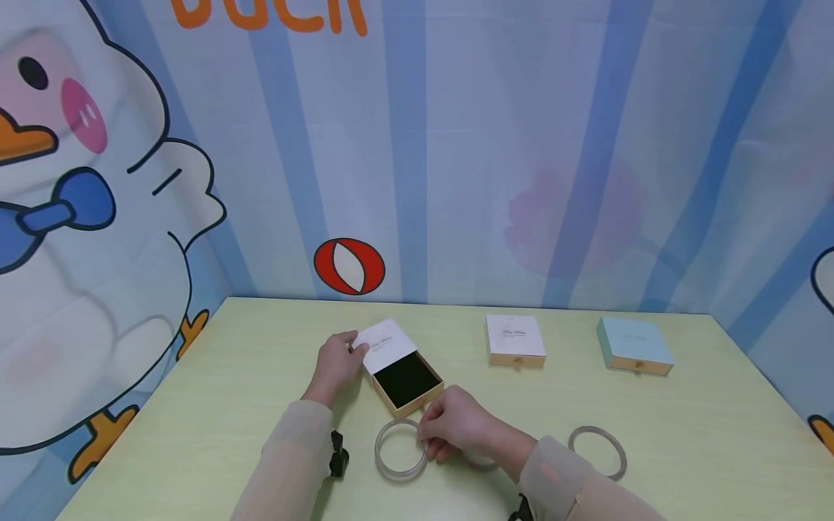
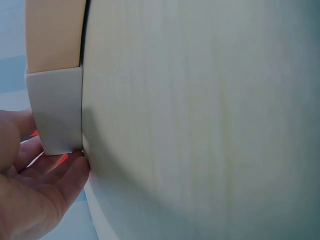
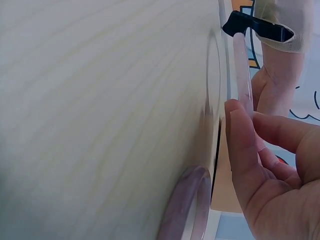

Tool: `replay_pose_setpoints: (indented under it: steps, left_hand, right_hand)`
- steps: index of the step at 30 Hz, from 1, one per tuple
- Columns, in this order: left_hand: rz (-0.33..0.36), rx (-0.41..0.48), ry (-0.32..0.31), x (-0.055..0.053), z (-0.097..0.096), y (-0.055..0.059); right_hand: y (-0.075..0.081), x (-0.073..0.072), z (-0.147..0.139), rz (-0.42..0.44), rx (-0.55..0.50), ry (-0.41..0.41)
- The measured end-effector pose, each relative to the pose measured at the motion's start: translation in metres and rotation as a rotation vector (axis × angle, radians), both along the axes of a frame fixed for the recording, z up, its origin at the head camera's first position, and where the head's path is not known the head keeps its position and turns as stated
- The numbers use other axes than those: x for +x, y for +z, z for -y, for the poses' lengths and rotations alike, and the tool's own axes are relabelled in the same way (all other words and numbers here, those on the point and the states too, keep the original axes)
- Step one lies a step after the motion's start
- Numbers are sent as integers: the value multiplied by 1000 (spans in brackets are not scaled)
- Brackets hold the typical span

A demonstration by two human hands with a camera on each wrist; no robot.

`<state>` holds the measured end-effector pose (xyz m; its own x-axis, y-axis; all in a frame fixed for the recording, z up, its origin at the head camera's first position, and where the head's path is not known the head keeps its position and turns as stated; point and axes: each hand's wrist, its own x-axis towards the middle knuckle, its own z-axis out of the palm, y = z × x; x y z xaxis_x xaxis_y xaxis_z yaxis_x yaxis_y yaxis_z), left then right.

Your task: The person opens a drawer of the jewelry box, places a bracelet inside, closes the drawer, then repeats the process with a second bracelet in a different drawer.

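The right hand is pinching the pale bangle at its right side, thumb and fingers nearly together, and is holding it just above the bench, in front of the half-open white box. The left hand is gripping that box's white cover, fingers curling around the end. The bangle is looking glossy and rigid, so probably light, slippery and breakable; pinching its outer rim is probably working best, with the cover likely needing only gentle squeezing.
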<state>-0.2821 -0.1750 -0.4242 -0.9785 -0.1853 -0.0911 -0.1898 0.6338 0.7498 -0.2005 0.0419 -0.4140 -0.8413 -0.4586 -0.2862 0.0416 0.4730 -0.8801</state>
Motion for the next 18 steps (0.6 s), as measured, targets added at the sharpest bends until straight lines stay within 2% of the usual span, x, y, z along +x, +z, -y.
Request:
replay_pose_setpoints:
  steps: [18]
  left_hand:
    - [-4,-7,0,-1,-1,-1]
  right_hand:
    - [6,0,-2,-6,4,-2]
